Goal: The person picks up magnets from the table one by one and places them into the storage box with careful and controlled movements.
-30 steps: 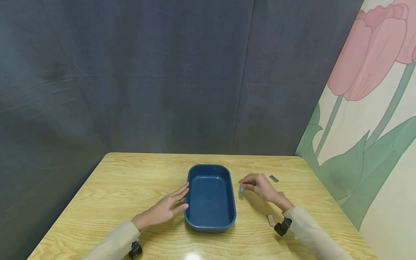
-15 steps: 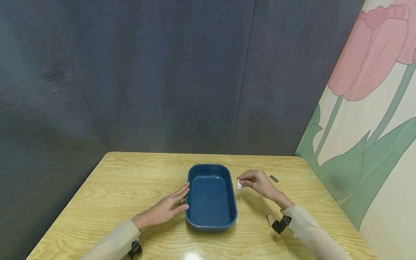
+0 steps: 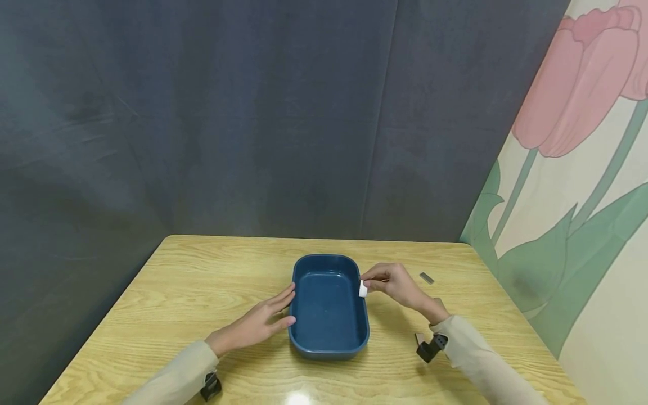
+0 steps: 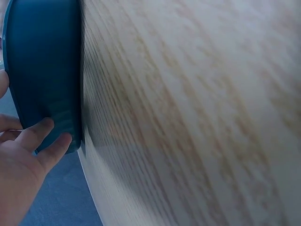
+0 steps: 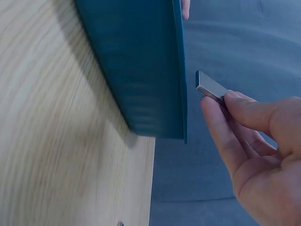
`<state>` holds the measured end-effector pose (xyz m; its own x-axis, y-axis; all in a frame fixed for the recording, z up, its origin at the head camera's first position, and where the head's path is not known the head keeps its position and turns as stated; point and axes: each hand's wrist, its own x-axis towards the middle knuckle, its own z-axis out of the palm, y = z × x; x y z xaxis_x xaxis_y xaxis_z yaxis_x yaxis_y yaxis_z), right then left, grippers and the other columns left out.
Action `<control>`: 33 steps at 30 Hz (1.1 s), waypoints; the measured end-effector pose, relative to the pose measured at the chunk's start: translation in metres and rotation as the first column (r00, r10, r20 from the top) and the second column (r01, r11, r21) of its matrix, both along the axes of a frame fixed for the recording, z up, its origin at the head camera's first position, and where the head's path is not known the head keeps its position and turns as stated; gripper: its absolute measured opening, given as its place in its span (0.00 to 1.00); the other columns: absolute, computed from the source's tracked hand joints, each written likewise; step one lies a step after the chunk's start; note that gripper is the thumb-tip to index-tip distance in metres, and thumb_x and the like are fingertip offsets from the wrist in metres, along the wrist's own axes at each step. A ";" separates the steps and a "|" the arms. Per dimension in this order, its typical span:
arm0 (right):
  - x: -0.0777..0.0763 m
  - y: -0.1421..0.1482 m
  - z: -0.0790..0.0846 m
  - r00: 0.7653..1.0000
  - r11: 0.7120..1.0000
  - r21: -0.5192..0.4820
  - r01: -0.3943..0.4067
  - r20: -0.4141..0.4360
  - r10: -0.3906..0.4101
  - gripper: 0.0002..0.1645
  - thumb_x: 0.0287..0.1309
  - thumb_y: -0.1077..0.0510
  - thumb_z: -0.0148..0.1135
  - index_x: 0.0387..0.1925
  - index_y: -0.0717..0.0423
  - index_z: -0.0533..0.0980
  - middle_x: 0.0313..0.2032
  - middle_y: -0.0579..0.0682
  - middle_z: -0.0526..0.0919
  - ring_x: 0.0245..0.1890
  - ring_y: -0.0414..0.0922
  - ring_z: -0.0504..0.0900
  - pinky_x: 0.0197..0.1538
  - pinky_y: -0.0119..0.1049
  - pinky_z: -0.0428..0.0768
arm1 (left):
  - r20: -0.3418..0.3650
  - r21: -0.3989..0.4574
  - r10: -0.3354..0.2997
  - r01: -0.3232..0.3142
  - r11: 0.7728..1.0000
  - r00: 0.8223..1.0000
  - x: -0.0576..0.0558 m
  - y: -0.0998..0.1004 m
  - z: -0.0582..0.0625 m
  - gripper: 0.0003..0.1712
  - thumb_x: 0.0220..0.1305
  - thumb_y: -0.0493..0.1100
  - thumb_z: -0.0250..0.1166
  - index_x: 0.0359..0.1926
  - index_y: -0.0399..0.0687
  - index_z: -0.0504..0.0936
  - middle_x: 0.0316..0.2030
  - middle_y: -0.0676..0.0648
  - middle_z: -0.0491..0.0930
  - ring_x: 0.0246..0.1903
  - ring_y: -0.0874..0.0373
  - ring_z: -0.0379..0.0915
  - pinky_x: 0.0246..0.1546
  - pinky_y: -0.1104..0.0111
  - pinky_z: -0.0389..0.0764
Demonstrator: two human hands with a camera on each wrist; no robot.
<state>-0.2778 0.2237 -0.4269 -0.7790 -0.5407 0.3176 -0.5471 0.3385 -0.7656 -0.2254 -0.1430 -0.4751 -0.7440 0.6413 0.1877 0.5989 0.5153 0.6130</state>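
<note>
A deep blue rectangular bin (image 3: 329, 318) with rounded corners stands on the wooden table. Its inside shows nothing but the bare floor. My left hand (image 3: 255, 323) rests on its left side, fingers extended; in the left wrist view the fingertips (image 4: 61, 140) press against the outer wall. Between thumb and fingertips, my right hand (image 3: 397, 286) pinches a small flat silver bar (image 5: 210, 85). The bar is at the bin's right rim in the head view, overlapping it. From the right wrist, it shows raised past the rim's edge, slanting out of the fingers.
On the table's right lie a dark grey flat piece (image 3: 427, 278) and a brownish piece (image 3: 419, 338) partly behind the wrist camera (image 3: 432, 349). Another piece (image 3: 438, 302) peeks out behind the right wrist. A dark curtain (image 3: 273, 124) hangs behind the table, with a tulip-painted wall (image 3: 572, 169) at right.
My right hand has moved left and slightly up with the silver bar, from beside the bin to its right rim. The left hand has stayed against the bin.
</note>
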 end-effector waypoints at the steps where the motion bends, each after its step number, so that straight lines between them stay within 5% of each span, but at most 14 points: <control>1: 0.001 -0.002 0.000 1.000 1.000 -0.004 -0.007 0.007 0.007 0.10 0.62 0.71 0.62 0.45 0.73 0.82 0.40 0.61 0.86 0.35 0.50 0.87 0.39 0.43 0.86 | 0.000 -0.001 0.000 0.000 1.000 1.000 0.000 0.000 0.000 0.38 0.77 0.55 0.52 0.74 0.33 0.56 0.77 0.41 0.45 0.73 0.46 0.47 0.67 0.48 0.59; 7: 0.003 -0.010 0.001 0.999 1.000 -0.008 -0.030 0.019 0.030 0.10 0.62 0.71 0.62 0.44 0.73 0.82 0.40 0.60 0.86 0.34 0.50 0.87 0.39 0.49 0.85 | 0.016 -0.001 0.011 -0.011 1.000 1.000 0.000 0.000 0.001 0.40 0.76 0.56 0.54 0.75 0.35 0.55 0.77 0.44 0.44 0.73 0.50 0.46 0.69 0.51 0.57; 17: 0.004 -0.022 -0.004 0.998 0.998 -0.022 -0.060 0.026 0.061 0.09 0.60 0.71 0.65 0.42 0.67 0.85 0.39 0.59 0.86 0.35 0.50 0.87 0.38 0.41 0.86 | -0.001 0.008 0.014 -0.014 1.000 1.000 0.000 0.001 0.000 0.39 0.76 0.56 0.53 0.74 0.33 0.57 0.77 0.42 0.45 0.73 0.46 0.48 0.67 0.49 0.59; 24: 0.008 -0.030 -0.006 0.995 0.996 -0.001 -0.093 0.049 0.093 0.10 0.62 0.71 0.63 0.44 0.71 0.83 0.40 0.59 0.85 0.36 0.47 0.87 0.39 0.39 0.86 | 0.007 0.013 0.021 -0.021 1.000 1.000 0.001 0.002 -0.001 0.40 0.75 0.58 0.53 0.74 0.33 0.57 0.77 0.42 0.45 0.73 0.46 0.47 0.68 0.49 0.59; 33: 0.007 -0.037 -0.005 0.992 0.995 0.010 -0.103 0.070 0.102 0.09 0.62 0.70 0.64 0.44 0.68 0.84 0.41 0.58 0.84 0.36 0.48 0.87 0.40 0.46 0.85 | 0.024 0.017 0.020 -0.020 1.000 1.000 0.001 0.001 0.000 0.40 0.75 0.57 0.54 0.74 0.34 0.56 0.77 0.43 0.45 0.73 0.49 0.47 0.68 0.50 0.59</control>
